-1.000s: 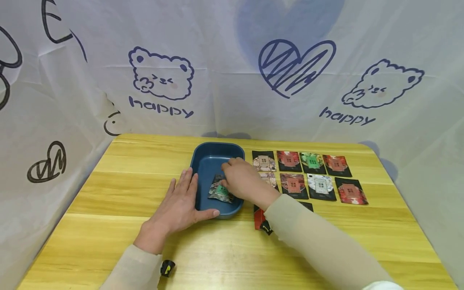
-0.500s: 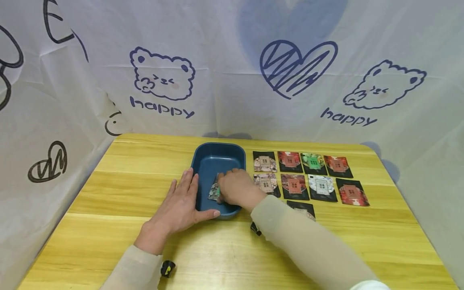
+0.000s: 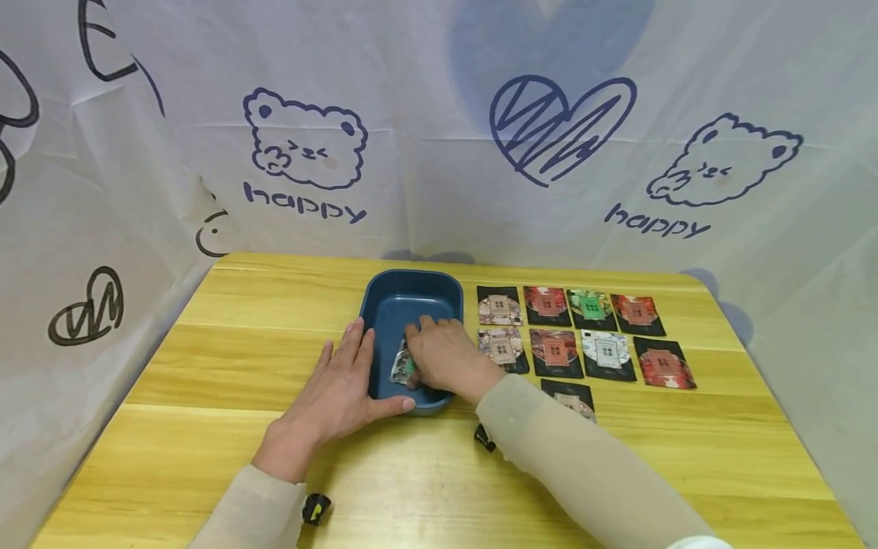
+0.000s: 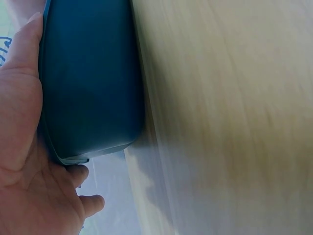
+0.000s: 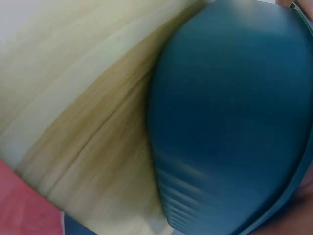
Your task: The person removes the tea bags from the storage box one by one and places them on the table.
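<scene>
A dark blue tray stands on the wooden table. Inside it lies a sachet with a dark patterned print and a green label, partly covered. My right hand reaches in over the right rim, fingers curled down and the thumb at the sachet's near side; it seems to grip it, though the fingertips are mostly hidden. My left hand rests along the tray's left rim, fingers straight and the thumb across the near edge. In the left wrist view this hand touches the tray wall.
Several flat sachets lie in rows right of the tray, among them a green one, a white one and a lower dark one. Black wrist-camera pieces sit below each wrist. A printed white curtain hangs behind the table.
My right hand has come nearer and slightly left, now covering the right part of the sachet. The red packet near the right wrist has gone out of sight, apparently behind the sleeve.
</scene>
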The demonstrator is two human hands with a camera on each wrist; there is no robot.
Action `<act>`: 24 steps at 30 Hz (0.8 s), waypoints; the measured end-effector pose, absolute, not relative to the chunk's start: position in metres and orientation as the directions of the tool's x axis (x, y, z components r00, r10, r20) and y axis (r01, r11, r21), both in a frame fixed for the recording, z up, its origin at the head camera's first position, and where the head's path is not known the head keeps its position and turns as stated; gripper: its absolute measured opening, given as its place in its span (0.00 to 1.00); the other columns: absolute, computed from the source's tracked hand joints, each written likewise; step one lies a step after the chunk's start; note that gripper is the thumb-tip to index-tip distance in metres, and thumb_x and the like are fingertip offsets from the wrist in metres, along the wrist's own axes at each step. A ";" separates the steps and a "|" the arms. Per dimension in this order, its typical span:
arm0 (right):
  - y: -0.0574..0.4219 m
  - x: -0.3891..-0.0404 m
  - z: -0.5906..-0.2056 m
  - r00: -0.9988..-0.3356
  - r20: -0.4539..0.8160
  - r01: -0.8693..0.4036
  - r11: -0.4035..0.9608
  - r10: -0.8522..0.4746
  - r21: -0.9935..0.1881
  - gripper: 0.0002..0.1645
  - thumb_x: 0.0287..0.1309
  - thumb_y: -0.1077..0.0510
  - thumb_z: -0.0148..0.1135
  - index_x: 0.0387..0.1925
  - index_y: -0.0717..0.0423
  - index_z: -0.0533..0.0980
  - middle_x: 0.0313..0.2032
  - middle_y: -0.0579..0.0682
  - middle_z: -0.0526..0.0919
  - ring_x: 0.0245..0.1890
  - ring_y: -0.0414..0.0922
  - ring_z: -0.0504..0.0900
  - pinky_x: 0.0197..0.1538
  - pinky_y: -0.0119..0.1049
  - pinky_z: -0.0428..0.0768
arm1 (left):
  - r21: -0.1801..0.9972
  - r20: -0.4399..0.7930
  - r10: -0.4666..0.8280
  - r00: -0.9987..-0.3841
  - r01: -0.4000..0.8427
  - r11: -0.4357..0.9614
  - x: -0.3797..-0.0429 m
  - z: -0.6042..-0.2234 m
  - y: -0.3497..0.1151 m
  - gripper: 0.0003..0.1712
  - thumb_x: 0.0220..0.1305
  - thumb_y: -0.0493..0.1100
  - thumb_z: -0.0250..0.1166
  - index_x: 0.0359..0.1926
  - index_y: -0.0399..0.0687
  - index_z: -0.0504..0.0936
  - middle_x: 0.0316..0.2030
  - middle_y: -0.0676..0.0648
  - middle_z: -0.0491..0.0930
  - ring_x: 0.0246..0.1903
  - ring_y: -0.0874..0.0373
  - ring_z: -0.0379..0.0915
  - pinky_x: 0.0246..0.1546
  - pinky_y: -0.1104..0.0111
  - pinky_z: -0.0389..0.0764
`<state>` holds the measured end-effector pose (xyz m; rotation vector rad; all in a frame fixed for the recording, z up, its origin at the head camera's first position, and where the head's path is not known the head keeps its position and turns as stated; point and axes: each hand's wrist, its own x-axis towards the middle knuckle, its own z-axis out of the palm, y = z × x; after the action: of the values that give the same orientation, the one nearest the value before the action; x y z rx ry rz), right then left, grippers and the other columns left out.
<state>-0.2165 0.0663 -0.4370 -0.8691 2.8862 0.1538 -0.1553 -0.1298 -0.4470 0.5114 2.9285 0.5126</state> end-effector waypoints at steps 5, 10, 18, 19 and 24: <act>0.066 -0.216 -0.436 -0.814 -0.135 -0.570 0.822 -0.565 -0.003 0.45 0.60 0.33 0.74 0.71 0.51 0.73 0.55 0.57 0.78 0.44 0.50 0.83 0.46 0.46 0.87 | 0.358 -0.067 0.354 -0.933 0.308 0.881 -0.155 -0.446 -0.130 0.79 0.54 0.90 0.54 0.83 0.34 0.46 0.85 0.35 0.35 0.85 0.41 0.32 0.81 0.39 0.45; 0.065 -0.217 -0.433 -0.846 -0.130 -0.496 0.852 -0.518 -0.166 0.45 0.65 0.46 0.74 0.77 0.52 0.67 0.62 0.61 0.76 0.52 0.53 0.83 0.50 0.47 0.86 | 0.356 -0.065 0.357 -0.932 0.312 0.881 -0.155 -0.445 -0.130 0.78 0.55 0.89 0.55 0.84 0.34 0.46 0.85 0.35 0.34 0.85 0.41 0.32 0.81 0.39 0.45; 0.067 -0.217 -0.428 -0.865 -0.103 -0.430 0.833 -0.490 -0.349 0.34 0.71 0.60 0.65 0.76 0.51 0.70 0.66 0.56 0.81 0.62 0.54 0.82 0.60 0.52 0.84 | 0.364 -0.066 0.355 -0.932 0.309 0.879 -0.154 -0.445 -0.131 0.78 0.56 0.89 0.56 0.84 0.35 0.45 0.85 0.35 0.34 0.85 0.42 0.32 0.81 0.39 0.45; 0.067 -0.217 -0.428 -0.865 -0.097 -0.430 0.827 -0.492 -0.363 0.34 0.71 0.61 0.65 0.76 0.50 0.71 0.65 0.55 0.82 0.60 0.53 0.84 0.59 0.51 0.84 | 0.363 -0.066 0.355 -0.932 0.309 0.879 -0.154 -0.445 -0.131 0.78 0.56 0.89 0.56 0.84 0.35 0.46 0.85 0.35 0.34 0.85 0.42 0.32 0.81 0.39 0.45; 0.070 -0.217 -0.427 -0.879 -0.091 -0.388 0.812 -0.469 -0.436 0.34 0.73 0.58 0.64 0.76 0.52 0.68 0.45 0.55 0.90 0.28 0.45 0.85 0.34 0.40 0.83 | 0.362 -0.066 0.356 -0.932 0.310 0.879 -0.154 -0.444 -0.131 0.77 0.56 0.88 0.57 0.84 0.35 0.45 0.85 0.35 0.34 0.85 0.42 0.32 0.81 0.40 0.46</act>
<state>-0.2170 0.0702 -0.4272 -0.6695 2.8027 -0.6127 -0.1543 -0.1305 -0.4444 0.5195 2.9175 0.5297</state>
